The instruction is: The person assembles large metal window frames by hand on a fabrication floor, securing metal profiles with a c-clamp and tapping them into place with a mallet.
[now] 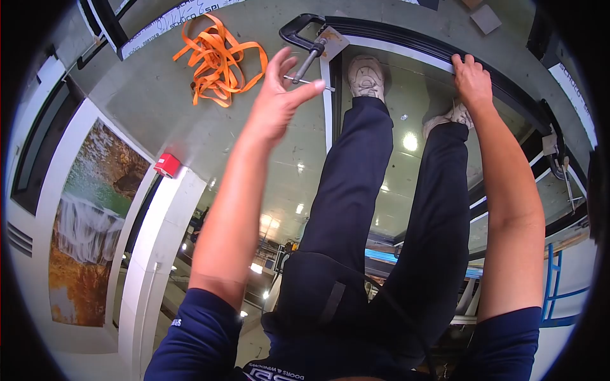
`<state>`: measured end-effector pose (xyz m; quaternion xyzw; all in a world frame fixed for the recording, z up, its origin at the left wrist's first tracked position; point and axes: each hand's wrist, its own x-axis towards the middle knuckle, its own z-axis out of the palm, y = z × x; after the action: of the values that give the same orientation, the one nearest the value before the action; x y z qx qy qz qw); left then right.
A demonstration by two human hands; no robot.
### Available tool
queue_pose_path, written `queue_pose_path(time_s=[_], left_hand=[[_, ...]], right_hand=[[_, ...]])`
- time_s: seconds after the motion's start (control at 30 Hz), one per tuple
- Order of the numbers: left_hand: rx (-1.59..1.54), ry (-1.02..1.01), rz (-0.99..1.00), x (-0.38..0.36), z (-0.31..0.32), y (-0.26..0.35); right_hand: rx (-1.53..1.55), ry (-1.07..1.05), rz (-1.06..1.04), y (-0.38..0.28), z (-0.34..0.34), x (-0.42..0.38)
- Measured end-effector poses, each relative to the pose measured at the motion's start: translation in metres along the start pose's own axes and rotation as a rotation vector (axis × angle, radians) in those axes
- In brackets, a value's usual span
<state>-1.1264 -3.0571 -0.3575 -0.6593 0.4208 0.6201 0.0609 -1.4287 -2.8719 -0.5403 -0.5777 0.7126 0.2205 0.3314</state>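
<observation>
A black C-clamp (pixel 298 26) grips the corner of a black and white door or window frame (pixel 406 47), with a small flat pad (pixel 335 43) under its screw. My left hand (pixel 279 95) is at the clamp's screw end, thumb stretched out and fingers apart around the thin crossbar (pixel 309 82). Thumb and fingers are close to the bar's two sides; firm contact cannot be made out. Over the frame's upper rail, the fingers of my right hand (pixel 473 81) are curled, gripping its edge.
A heap of orange strap (pixel 219 60) lies on the floor left of the clamp. Another clamp (pixel 558 155) sits on the frame at the right. My shoes (pixel 366 76) stand inside the frame. A red box (pixel 167 165) rests on a white ledge beside a waterfall picture (pixel 89 222).
</observation>
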Motion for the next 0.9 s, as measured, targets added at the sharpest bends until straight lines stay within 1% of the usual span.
queue_pose_path(time_s=[0.03,0.1,0.13,0.17,0.2,0.23,0.27,0.3,0.33,0.37,0.43,0.47,0.5,0.57,0.6,0.67,0.7,0.77,0.83,0.9], left_hand=[[-0.002,-0.003,0.004,0.009,-0.020,0.004],[0.045,-0.479,-0.001,0.032,-0.052,0.014],[0.041,-0.480,0.000,0.047,-0.062,0.014],[0.045,-0.427,-0.031,0.063,-0.071,0.015],[0.049,-0.372,-0.063,0.075,-0.075,0.014],[0.045,-0.371,-0.064,0.084,-0.072,0.014],[0.751,-0.236,0.299,0.092,-0.062,0.014],[1.444,-0.061,0.666,0.098,-0.051,0.011],[1.510,-0.084,0.807,0.104,-0.043,0.006],[1.504,-0.086,0.806,0.109,-0.038,0.003],[1.730,-0.195,0.701,0.114,-0.033,0.002],[1.725,-0.225,0.561,0.117,-0.029,0.006],[1.725,-0.221,0.563,0.117,-0.029,0.005],[1.623,-0.170,0.636,0.115,-0.033,-0.010],[1.622,-0.172,0.633,0.117,-0.034,-0.016],[1.548,-0.085,0.454,0.122,-0.034,-0.027],[1.546,-0.087,0.455,0.125,-0.038,-0.031],[1.338,0.003,0.220,0.131,-0.055,-0.038],[1.220,0.069,0.119,0.129,-0.074,-0.043],[1.218,0.159,0.053,0.129,-0.090,-0.048]], right_hand=[[-0.003,0.002,0.004,0.001,0.000,0.001],[-0.015,-0.016,-0.031,0.003,0.000,0.003],[-0.018,-0.017,-0.032,0.003,0.000,0.002],[-0.014,-0.017,-0.030,0.004,0.001,0.002],[-0.010,-0.017,-0.030,0.003,0.001,0.003],[-0.012,-0.018,-0.033,0.003,0.000,0.005],[-0.007,-0.005,-0.036,0.003,0.000,0.005],[-0.003,0.004,-0.038,0.004,0.000,0.003],[-0.008,-0.001,-0.038,0.004,-0.001,0.002],[-0.012,-0.016,-0.040,0.004,-0.002,0.002],[-0.016,-0.025,-0.045,0.003,-0.003,0.004],[-0.015,-0.011,-0.045,0.003,-0.002,0.004],[-0.013,0.000,-0.043,0.004,-0.001,0.004],[-0.010,0.008,-0.047,0.004,-0.003,0.001],[-0.005,0.017,-0.051,0.004,-0.004,0.001],[-0.007,0.012,-0.048,0.004,-0.004,0.001],[-0.008,0.007,-0.047,0.004,-0.004,0.002],[-0.017,0.001,-0.057,0.006,-0.004,0.006],[-0.022,-0.014,-0.072,0.006,-0.002,0.004],[-0.003,-0.003,-0.088,0.007,-0.004,0.004]])
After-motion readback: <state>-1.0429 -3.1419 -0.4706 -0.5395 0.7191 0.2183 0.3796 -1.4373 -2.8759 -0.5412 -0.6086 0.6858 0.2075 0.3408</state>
